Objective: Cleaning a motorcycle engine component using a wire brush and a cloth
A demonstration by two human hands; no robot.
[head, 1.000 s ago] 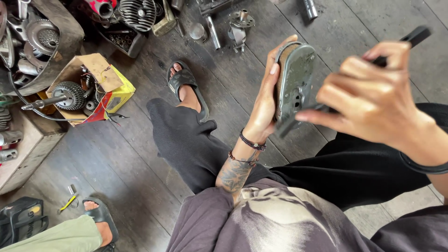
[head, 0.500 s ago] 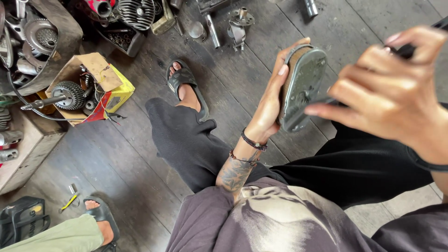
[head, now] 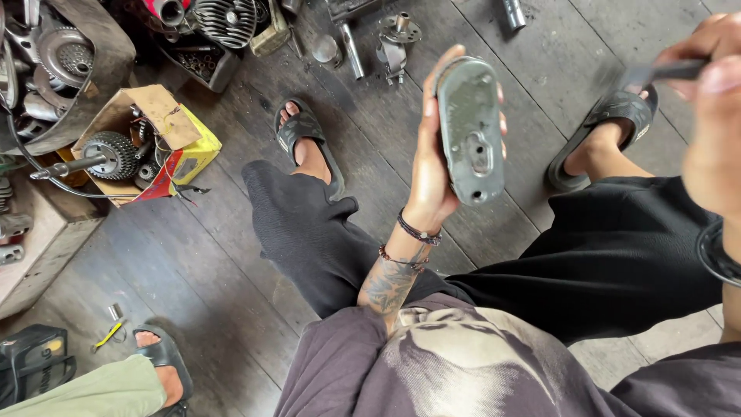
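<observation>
a grey, oblong cast-metal cover plate (head: 471, 131) with a raised rim and small holes was held upright above the dark plank floor (head: 231, 255), in front of the seated person's knees. the left hand (head: 432, 166) was wrapped around its left edge, fingers closed on the rim, thumb behind. the right hand (head: 714, 116) was raised at the right edge of view, fingers closed on a thin dark tool handle (head: 664, 72), blurred; the tool's tip could not be made out, and it stood apart from the plate. the step in hand was judged to be scraping or cleaning of the plate's face. the next move was judged to call for a steady plate and a tool brought flat to the surface. a yellow-and-red cardboard box of gear parts (head: 147, 147) lay well apart on the left.
</observation>
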